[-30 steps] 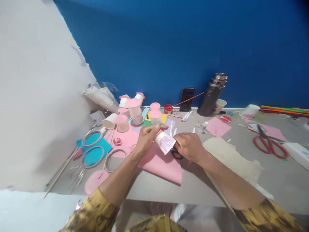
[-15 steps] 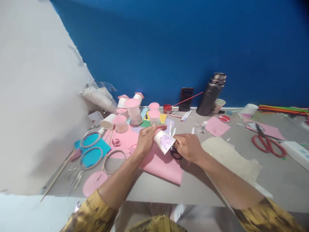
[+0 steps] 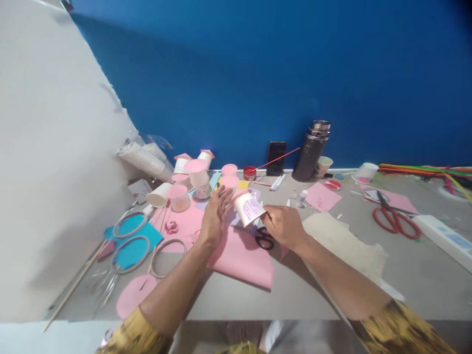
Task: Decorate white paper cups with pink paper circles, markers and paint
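Note:
My right hand grips the rim of a white paper cup, which is tilted over the table. The cup bears a purple scribbled patch on its side and a pink paper piece on its base end. Just left of the cup, my left hand has its fingers spread, apart from the cup. Below both hands lies a folded pink sheet. Small black-handled scissors rest beside it, partly hidden under the right hand. Several white cups with pink paper tops stand behind the left hand.
At left are tape rings on blue paper, wooden sticks and stacked cups. A dark flask and a phone stand along the blue wall. Red-handled scissors and torn cream paper lie on the right.
My left hand has let go of the cup's pink end and opened to its left. The right hand still holds the cup's rim. The whole view has shifted slightly.

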A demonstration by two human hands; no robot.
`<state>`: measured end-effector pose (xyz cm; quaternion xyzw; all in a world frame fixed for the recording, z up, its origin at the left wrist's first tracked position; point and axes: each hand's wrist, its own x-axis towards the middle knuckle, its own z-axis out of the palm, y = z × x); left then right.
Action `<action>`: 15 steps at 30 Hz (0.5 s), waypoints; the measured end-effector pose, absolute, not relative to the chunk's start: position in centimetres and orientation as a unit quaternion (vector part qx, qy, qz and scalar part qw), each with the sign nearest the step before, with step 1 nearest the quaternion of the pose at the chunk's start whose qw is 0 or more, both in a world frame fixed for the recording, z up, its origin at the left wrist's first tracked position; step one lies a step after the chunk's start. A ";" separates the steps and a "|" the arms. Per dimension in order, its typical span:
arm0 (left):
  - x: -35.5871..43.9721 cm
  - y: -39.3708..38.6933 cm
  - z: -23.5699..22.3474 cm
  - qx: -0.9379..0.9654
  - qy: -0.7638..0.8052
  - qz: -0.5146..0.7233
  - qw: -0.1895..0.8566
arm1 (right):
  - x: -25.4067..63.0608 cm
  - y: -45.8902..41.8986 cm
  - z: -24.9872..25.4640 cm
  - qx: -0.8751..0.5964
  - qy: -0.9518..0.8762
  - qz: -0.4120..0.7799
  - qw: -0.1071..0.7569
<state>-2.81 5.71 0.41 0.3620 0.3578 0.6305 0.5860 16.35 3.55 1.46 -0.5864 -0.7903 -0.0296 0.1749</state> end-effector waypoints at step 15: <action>-1.1 4.2 0.1 0.404 0.275 0.524 0.697 | 16.1 3.3 0.3 -0.538 -0.781 -0.220 0.227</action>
